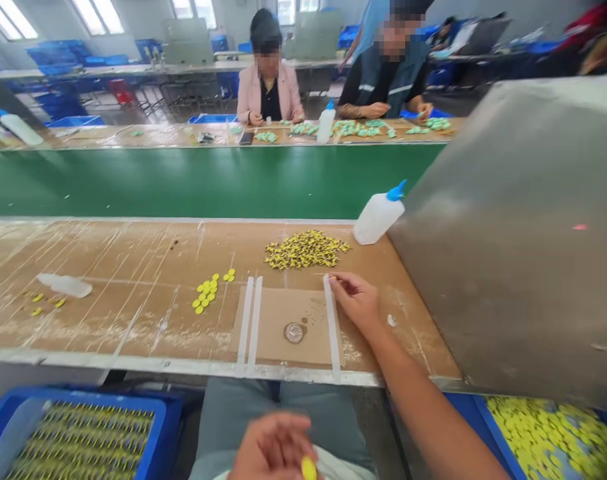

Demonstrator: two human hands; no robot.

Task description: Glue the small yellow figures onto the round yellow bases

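Observation:
Low in front of my lap, my left hand (276,445) holds a yellow disc (308,468) by its fingers. My right hand (357,299) is over the bench with thumb and fingertips pinched together; what sits between them is too small to make out. It is at the top of a white tape strip (333,327) on a cardboard sheet (278,303). On that sheet rests a small round dish (294,333) with a shiny surface. Beyond it lies a heap of small yellow and dark pieces (307,251). Several yellow discs (206,293) lie flat to the left.
A white squeeze bottle (378,217) with a blue nozzle stands by a metal housing (523,233) at right. Another bottle (66,285) lies at left. Blue crates (158,433) of yellow pieces flank my legs. Past the green belt (208,180), people (269,87) work.

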